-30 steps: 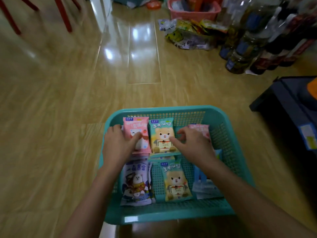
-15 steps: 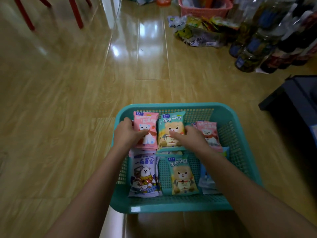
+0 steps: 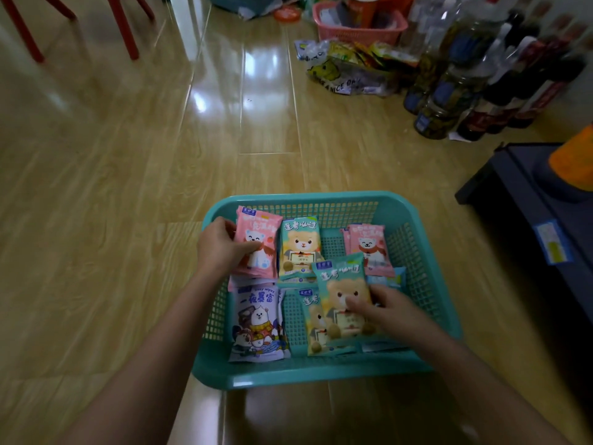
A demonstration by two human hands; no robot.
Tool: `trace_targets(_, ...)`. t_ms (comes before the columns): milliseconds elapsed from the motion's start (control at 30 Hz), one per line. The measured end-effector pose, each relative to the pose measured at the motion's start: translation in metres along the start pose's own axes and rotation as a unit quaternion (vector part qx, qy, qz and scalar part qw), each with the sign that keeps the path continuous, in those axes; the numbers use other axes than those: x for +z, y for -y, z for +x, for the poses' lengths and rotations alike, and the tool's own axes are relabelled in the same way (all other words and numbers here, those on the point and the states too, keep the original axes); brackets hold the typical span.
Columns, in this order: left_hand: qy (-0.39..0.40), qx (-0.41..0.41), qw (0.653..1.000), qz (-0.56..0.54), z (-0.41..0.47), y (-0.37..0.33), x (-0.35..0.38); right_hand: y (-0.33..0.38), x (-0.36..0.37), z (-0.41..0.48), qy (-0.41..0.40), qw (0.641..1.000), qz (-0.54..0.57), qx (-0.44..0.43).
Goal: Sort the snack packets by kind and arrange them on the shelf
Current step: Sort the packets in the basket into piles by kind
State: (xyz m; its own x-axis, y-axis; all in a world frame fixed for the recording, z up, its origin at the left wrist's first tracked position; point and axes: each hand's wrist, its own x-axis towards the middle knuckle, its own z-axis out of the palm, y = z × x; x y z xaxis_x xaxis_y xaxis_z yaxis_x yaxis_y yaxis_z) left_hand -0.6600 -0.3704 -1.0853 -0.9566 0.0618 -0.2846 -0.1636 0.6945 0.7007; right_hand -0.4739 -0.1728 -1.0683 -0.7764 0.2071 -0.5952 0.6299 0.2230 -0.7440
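Observation:
A teal mesh basket (image 3: 417, 248) on the wooden floor holds several snack packets. My left hand (image 3: 221, 245) grips a pink bear packet (image 3: 260, 239) at the basket's far left, thumb on its front. My right hand (image 3: 382, 311) pinches a green bear packet (image 3: 343, 290) and holds it tilted over another green packet (image 3: 313, 326) near the front. A third green packet (image 3: 300, 244) lies at the back middle. A second pink packet (image 3: 369, 248) lies at the back right. A pale blue-white packet (image 3: 256, 322) lies front left. A blue packet (image 3: 388, 277) peeks out behind my right hand.
A pink basket (image 3: 359, 30), a bag of snack packets (image 3: 346, 69) and several bottles (image 3: 475, 85) stand on the floor at the back right. A dark low shelf unit (image 3: 529, 200) is at the right. Red chair legs (image 3: 125, 30) are at the back left.
My right hand has left the back-middle green packet and drawn a green packet toward the front right. My left hand has closed on the pink packet.

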Motion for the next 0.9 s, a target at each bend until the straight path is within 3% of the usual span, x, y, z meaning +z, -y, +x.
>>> trace_targets(167,0.089,-0.038,0.988,-0.123,-0.008,0.002,-0.012,-0.012,0.016,0.003,0.037,0.986,-0.142,0.079)
trace_targets(367,0.149,-0.028,0.958,-0.243,-0.027,0.003,-0.024,-0.012,0.026,0.025,0.066,0.973,-0.182,0.123)
trace_targets(467,0.156,-0.032,0.951,-0.266,-0.033,0.003,-0.027,-0.013,0.037,0.035,0.079,0.963,-0.228,0.119)
trace_targets(567,0.159,-0.028,0.95,-0.266,-0.038,0.003,-0.025,-0.012,0.05,0.043,0.027,0.922,-0.375,0.093)
trace_targets(700,0.164,-0.032,0.947,-0.275,-0.043,0.0,-0.014,-0.008,0.052,0.043,0.005,0.886,-0.46,0.063)
trace_targets(800,0.174,-0.03,0.942,-0.285,-0.046,-0.008,0.001,-0.003,0.03,0.034,-0.001,0.889,-0.456,0.035)
trace_targets(900,0.186,-0.034,0.941,-0.281,-0.048,-0.025,0.024,0.002,-0.005,0.023,-0.06,0.905,-0.422,0.0)
